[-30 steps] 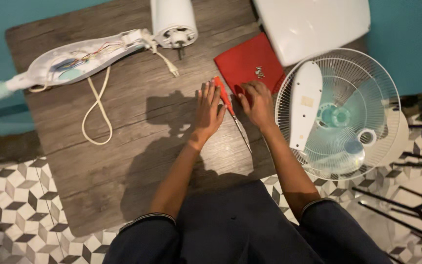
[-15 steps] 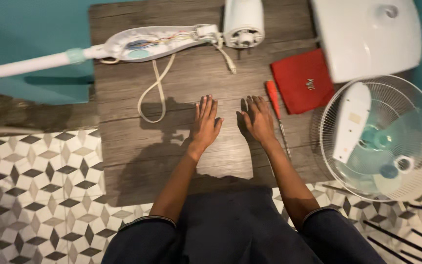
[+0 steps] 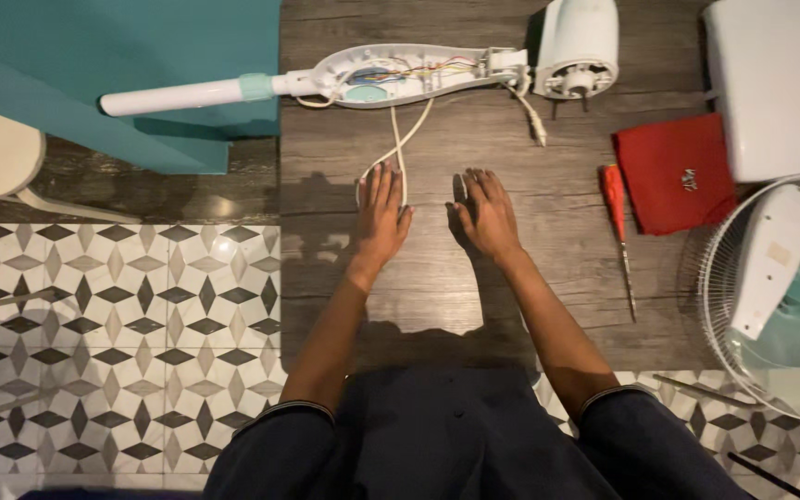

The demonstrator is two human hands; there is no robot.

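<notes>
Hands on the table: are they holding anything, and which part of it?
Nothing is held. The left hand lies flat, palm down, on the white cord; the right hand lies flat on the wooden table. The red screwdriver lies apart, untouched.

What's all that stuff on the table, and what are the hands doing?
A person has a taken-apart fan spread on a wooden table. Both hands lie flat and hold nothing. The left hand rests on the white cord; the right hand is on bare wood. A red screwdriver, red cloth and fan grille lie to the right.
</notes>
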